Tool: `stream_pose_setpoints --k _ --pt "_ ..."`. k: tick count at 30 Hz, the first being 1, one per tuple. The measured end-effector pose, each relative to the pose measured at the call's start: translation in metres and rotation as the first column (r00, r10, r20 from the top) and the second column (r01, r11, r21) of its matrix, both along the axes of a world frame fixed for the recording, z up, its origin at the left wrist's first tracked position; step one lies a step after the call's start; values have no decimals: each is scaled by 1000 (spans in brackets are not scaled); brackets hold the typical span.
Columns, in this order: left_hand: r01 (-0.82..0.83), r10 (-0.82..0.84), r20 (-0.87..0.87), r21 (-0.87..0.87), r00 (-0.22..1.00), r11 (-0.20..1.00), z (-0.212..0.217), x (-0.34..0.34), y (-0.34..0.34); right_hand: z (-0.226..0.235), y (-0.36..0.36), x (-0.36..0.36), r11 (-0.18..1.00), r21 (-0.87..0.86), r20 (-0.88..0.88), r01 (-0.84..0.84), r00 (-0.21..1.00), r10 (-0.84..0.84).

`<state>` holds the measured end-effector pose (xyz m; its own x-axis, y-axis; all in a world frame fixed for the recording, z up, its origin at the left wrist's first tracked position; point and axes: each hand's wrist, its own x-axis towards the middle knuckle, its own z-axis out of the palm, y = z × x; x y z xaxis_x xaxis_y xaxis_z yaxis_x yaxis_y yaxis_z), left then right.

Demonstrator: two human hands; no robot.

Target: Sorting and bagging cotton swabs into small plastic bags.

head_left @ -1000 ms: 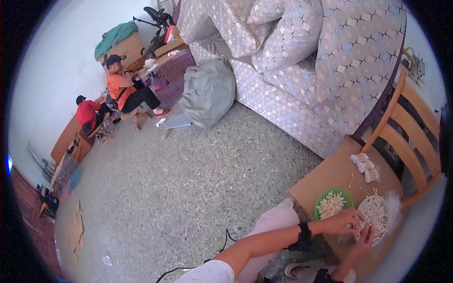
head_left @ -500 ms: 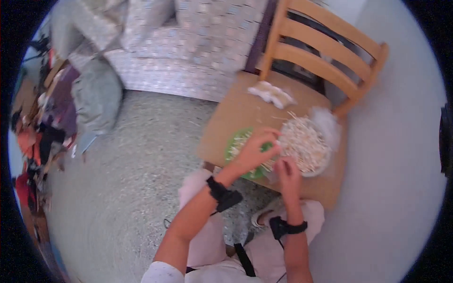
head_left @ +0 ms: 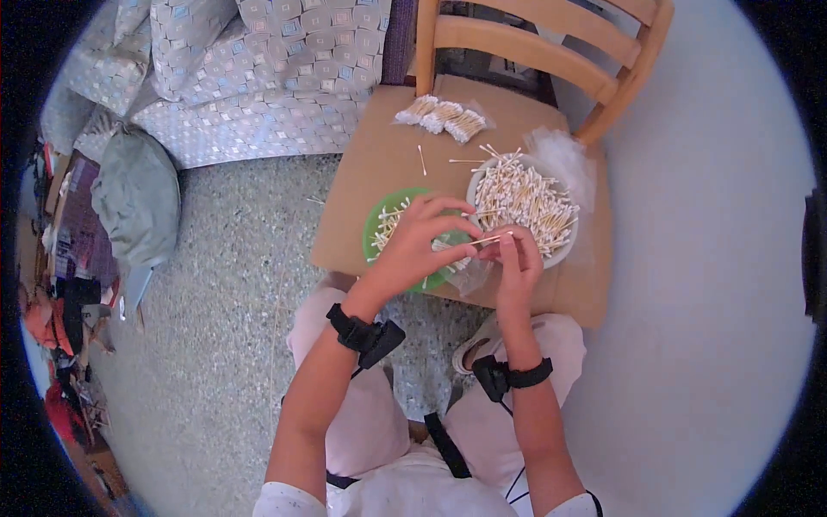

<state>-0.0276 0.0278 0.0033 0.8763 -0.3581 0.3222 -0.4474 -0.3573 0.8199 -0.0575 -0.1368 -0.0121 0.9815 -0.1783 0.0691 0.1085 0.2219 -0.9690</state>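
Note:
A cotton swab (head_left: 489, 239) spans the gap between my two hands, in front of the bowls. My left hand (head_left: 417, 243) reaches over the green bowl (head_left: 372, 226), thumb and fingertips closed at one end of the swab. At its other end, the fingers and thumb of my right hand (head_left: 519, 269) pinch it. Several swabs lie in the green bowl, partly hidden by my left hand. Just behind my right hand, a white bowl (head_left: 564, 255) is heaped with loose cotton swabs (head_left: 525, 196). Clear plastic (head_left: 468, 279) lies between the hands and the chair's front edge.
Everything stands on a wooden chair seat (head_left: 362, 164). Bundled swab packs (head_left: 443, 117) lie toward its back, with a loose swab (head_left: 422, 160) nearby. Crumpled clear plastic (head_left: 564, 164) sits behind the white bowl. A pale wall (head_left: 689, 258) runs along the right.
My hands have come closer together, and the swab between them now shows clearly. The view has shifted, so the chair and bowls appear farther left and higher.

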Motion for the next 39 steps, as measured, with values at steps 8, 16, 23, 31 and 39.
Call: stream_pose_setpoints --k 8,16,23,31,39 --pt "63 -198 238 477 951 877 -12 -14 9 0 -4 1 991 -16 59 134 989 -133" --pt "76 -164 137 491 977 868 -5 -10 5 2 -8 1 992 -79 20 103 995 -102" --pt "-39 -8 154 297 988 954 1 -12 7 0 -10 -5 946 -206 66 249 968 -240" --pt "-51 29 98 227 995 973 11 -14 11 13 3 -5 858 -469 119 208 978 -173" --pt "-120 68 260 191 963 974 -2 -8 19 2 -3 4 664 -641 376 386 912 -167"
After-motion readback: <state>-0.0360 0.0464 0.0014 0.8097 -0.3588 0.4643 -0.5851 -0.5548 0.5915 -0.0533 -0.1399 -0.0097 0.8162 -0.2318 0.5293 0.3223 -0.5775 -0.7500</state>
